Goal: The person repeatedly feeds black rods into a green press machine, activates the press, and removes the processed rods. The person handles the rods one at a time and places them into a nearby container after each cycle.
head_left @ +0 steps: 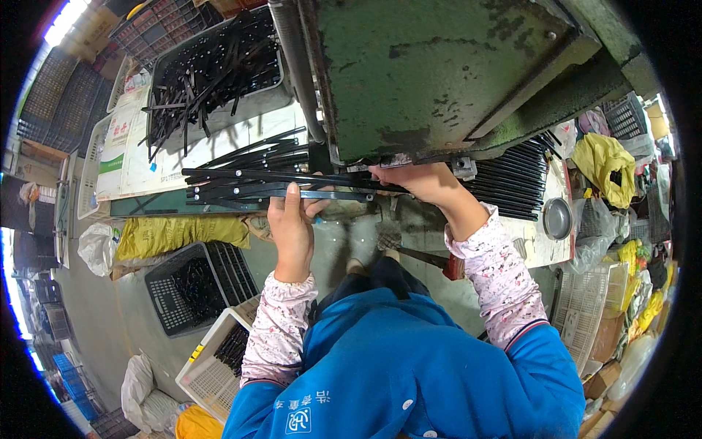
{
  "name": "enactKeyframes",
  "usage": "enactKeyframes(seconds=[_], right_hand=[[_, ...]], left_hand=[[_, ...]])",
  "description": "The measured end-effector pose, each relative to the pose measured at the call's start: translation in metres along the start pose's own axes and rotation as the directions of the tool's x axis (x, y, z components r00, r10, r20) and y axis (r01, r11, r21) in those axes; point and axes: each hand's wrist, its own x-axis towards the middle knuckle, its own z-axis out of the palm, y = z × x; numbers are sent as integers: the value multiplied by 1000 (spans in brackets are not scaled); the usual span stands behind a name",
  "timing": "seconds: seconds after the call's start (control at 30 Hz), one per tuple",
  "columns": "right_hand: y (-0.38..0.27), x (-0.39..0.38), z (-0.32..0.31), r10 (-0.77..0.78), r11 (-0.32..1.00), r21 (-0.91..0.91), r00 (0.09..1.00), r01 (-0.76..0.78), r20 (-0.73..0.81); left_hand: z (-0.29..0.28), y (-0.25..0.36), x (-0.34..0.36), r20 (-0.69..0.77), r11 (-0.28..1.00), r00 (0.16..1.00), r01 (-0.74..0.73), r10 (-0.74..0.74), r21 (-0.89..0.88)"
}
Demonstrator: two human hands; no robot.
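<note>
My left hand [291,233] is closed, thumb on top, around a flat black metal bar [338,195] that runs sideways in front of the machine. Beside and behind that bar lie more long black bars [256,175], some joined by shiny rivets; their left ends fan slightly apart. My right hand [418,180] reaches up under the green machine [431,80], at the right end of the bars. Its fingertips are partly hidden by the machine's lower edge, and what they pinch there is too small to make out.
A grey bin [256,102] heaped with black strips stands on the white-topped bench at the left. Black rods [512,179] lie in a row on the right, near a round metal dish [557,219]. Crates [164,293] and a white basket [212,366] stand on the floor.
</note>
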Motion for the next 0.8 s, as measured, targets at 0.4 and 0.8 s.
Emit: enactKeyframes(seconds=[0.4, 0.8], right_hand=[[28, -22, -3, -380, 496, -838, 924, 227, 25], [63, 1, -33, -339, -364, -921, 902, 137, 268]], left_hand=[[-1, -1, -3, -46, 1000, 999, 12, -13, -10], [0, -7, -5, -21, 984, 993, 113, -117, -141]])
